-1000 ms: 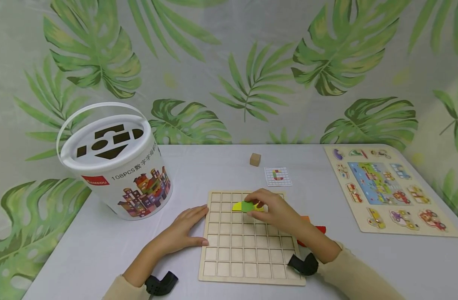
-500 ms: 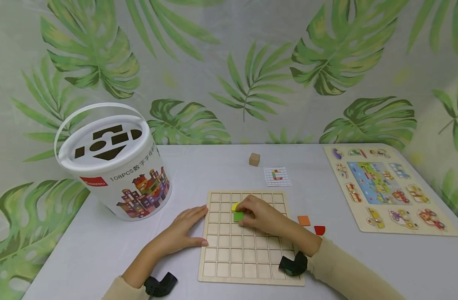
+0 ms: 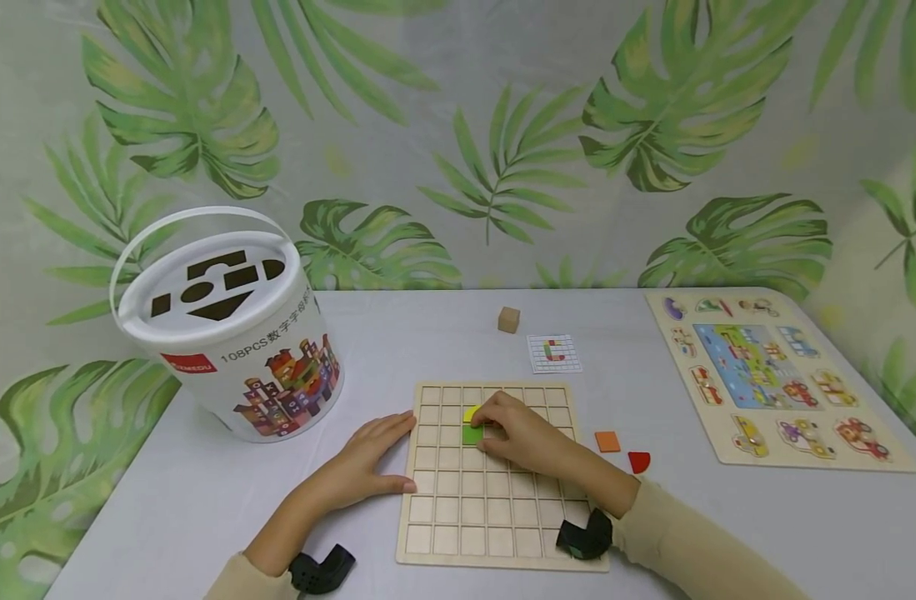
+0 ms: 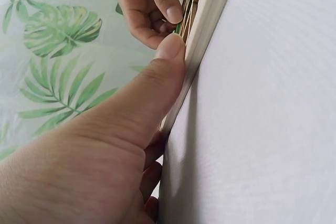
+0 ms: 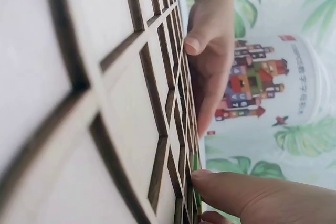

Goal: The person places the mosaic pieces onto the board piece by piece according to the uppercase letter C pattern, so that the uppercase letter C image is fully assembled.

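A square wooden grid board (image 3: 446, 533) lies on the white table. My left hand (image 3: 362, 467) rests along its left side, fingers straight and fingertips and thumb tip touching the edge. Over the upper part of the grid, my right hand (image 3: 521, 433) pinches a green square tile (image 3: 472, 435) between thumb and fingers, at a cell just below a yellow piece (image 3: 469, 413). Fingers partly cover the yellow piece. Seen from the left wrist, the green tile (image 4: 178, 27) shows as a thin edge by the right thumb. From the right wrist, its green edge (image 5: 196, 167) sits at board level.
Right of the board lie an orange square tile (image 3: 608, 442) and a red rounded piece (image 3: 639, 462). A pattern card (image 3: 554, 353) and a small wooden cube (image 3: 508, 319) sit behind it. A white bucket (image 3: 228, 342) stands left, a picture puzzle board (image 3: 795, 442) right.
My right hand has moved left and slightly nearer with the green tile, which now sits in line with the cell below the yellow piece. My left hand stays put.
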